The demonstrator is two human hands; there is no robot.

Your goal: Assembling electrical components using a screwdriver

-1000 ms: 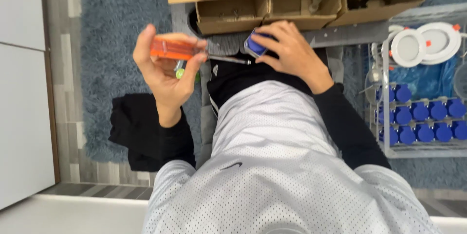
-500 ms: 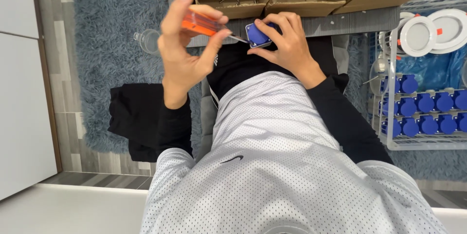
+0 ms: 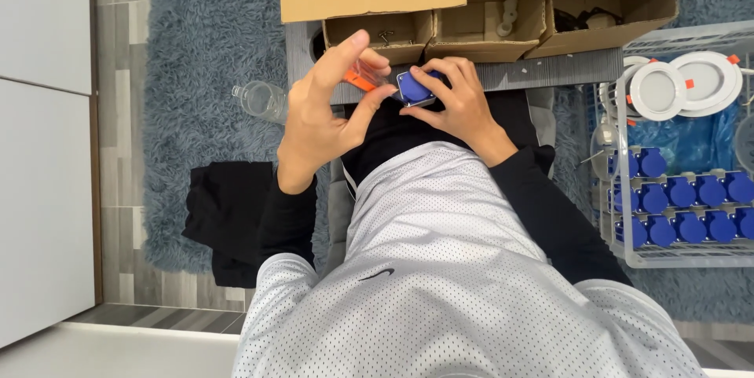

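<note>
My left hand [image 3: 326, 115] grips an orange-handled screwdriver [image 3: 363, 77], mostly hidden behind the fingers, its tip end towards the part in my other hand. My right hand [image 3: 455, 103] holds a small blue round-faced socket part [image 3: 414, 87] with a grey edge, just in front of the cardboard boxes. The two hands nearly touch above my lap.
Open cardboard boxes [image 3: 503, 32] stand ahead, holding small parts. A white wire rack [image 3: 675, 189] at the right holds several blue socket parts [image 3: 691, 205] and white round lamps [image 3: 683, 87]. A clear plastic bottle [image 3: 259, 99] lies on the blue-grey rug. A black cloth [image 3: 228, 217] lies at the left.
My left hand has brought the screwdriver right, down to the blue part. The camera view has shifted, so the boxes appear lower.
</note>
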